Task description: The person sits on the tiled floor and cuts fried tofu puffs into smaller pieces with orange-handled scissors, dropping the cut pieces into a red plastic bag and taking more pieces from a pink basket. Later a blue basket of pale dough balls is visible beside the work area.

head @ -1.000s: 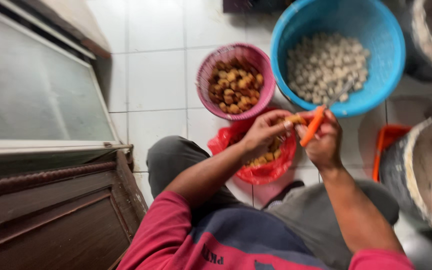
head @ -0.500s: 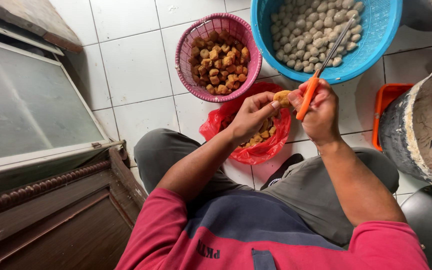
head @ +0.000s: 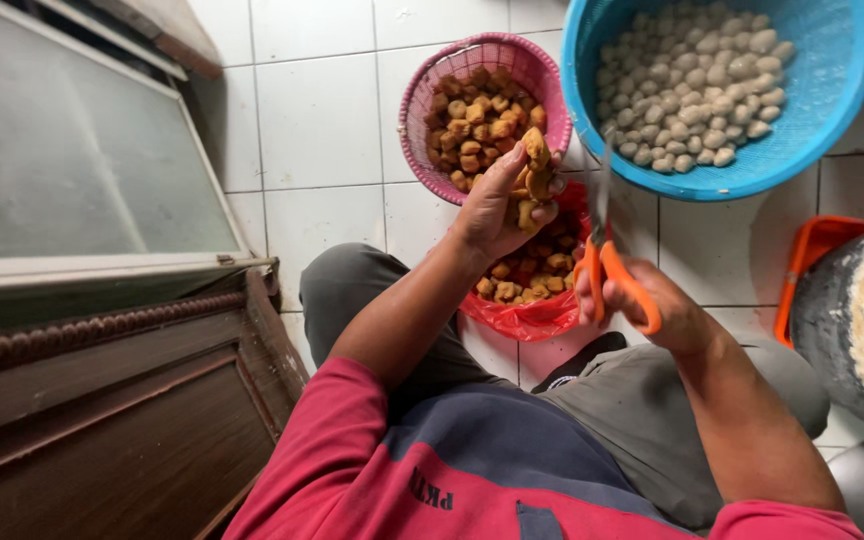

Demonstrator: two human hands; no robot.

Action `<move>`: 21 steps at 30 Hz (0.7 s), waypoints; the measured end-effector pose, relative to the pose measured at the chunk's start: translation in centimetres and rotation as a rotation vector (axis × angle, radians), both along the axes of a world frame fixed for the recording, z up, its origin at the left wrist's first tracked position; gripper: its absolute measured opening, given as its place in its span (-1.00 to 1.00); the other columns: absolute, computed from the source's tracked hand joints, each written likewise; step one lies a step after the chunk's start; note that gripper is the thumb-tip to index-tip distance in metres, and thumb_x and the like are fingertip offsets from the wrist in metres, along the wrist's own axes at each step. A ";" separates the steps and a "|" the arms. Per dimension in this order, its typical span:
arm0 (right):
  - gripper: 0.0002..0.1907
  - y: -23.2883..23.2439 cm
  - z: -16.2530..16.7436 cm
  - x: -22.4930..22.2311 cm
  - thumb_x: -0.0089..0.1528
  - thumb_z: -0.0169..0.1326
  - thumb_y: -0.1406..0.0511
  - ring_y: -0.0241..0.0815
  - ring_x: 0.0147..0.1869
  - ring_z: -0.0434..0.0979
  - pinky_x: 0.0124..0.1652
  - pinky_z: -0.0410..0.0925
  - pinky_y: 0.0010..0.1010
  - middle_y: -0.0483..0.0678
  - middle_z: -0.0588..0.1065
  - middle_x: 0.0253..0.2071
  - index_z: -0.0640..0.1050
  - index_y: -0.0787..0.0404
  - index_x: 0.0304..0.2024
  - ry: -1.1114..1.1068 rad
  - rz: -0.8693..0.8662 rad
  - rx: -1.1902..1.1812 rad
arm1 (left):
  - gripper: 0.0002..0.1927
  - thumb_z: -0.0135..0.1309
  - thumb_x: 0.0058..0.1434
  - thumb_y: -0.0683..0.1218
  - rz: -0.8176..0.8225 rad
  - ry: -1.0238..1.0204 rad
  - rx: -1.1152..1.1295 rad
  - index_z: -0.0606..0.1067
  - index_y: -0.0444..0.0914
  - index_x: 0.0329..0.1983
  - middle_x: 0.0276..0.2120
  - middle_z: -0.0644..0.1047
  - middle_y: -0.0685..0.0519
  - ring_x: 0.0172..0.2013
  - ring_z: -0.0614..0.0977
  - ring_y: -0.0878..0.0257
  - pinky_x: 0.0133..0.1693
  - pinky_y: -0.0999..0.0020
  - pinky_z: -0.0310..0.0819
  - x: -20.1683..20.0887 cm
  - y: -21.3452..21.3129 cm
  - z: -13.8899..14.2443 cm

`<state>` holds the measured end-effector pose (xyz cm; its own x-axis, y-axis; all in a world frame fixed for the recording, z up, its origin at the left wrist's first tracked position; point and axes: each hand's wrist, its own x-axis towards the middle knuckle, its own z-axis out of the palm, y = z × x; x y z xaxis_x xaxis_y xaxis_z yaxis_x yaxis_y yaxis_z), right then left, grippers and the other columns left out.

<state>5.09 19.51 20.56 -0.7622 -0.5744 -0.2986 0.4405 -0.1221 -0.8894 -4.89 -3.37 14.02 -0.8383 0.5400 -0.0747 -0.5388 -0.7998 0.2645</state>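
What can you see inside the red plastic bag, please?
The red plastic bag holds golden-brown fried pieces; the left hand covers the upper part, so its depth stays hidden.

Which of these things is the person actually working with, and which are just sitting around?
In use:
left hand holding brown fried pieces
right hand holding orange-handled scissors
red bag of fried pieces
pink basket of fried pieces

Lying about:
blue basket of pale balls
grey bucket
orange container
wooden cabinet
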 end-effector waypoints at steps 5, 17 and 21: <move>-0.44 -0.3 -1.0 0.1 0.25 0.18 -0.04 -0.28 -0.29 0.51 -0.25 0.45 -0.46 -0.09 0.48 -0.36 0.47 0.34 -0.08 -0.149 0.088 0.010 | -0.67 0.06 0.45 0.11 0.040 -0.039 0.016 0.44 -0.19 0.09 -0.03 0.55 0.02 -0.17 0.56 0.27 -0.37 0.43 0.42 -0.6 -0.6 0.8; -0.50 -0.1 -0.7 0.0 0.26 0.16 -0.02 -0.34 -0.34 0.46 -0.32 0.36 -0.54 -0.11 0.49 -0.42 0.51 0.32 -0.15 -0.086 0.117 0.028 | -0.68 0.08 0.47 0.08 0.001 0.071 0.009 0.45 -0.23 0.10 -0.10 0.55 0.06 -0.19 0.56 0.32 -0.34 0.45 0.42 -0.3 -0.7 0.8; -0.49 -0.1 -0.6 -0.1 0.25 0.16 -0.02 -0.32 -0.34 0.49 -0.31 0.38 -0.53 -0.11 0.49 -0.44 0.51 0.32 -0.17 -0.085 0.135 0.052 | -0.68 0.07 0.46 0.08 -0.001 0.077 -0.034 0.45 -0.22 0.10 -0.15 0.55 0.05 -0.21 0.56 0.32 -0.34 0.45 0.42 -0.4 -0.9 1.1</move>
<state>4.99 19.43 19.96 -0.6496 -0.6520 -0.3912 0.5239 -0.0109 -0.8517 -5.32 -4.26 15.12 -0.8415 0.5395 -0.0287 -0.5171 -0.7889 0.3321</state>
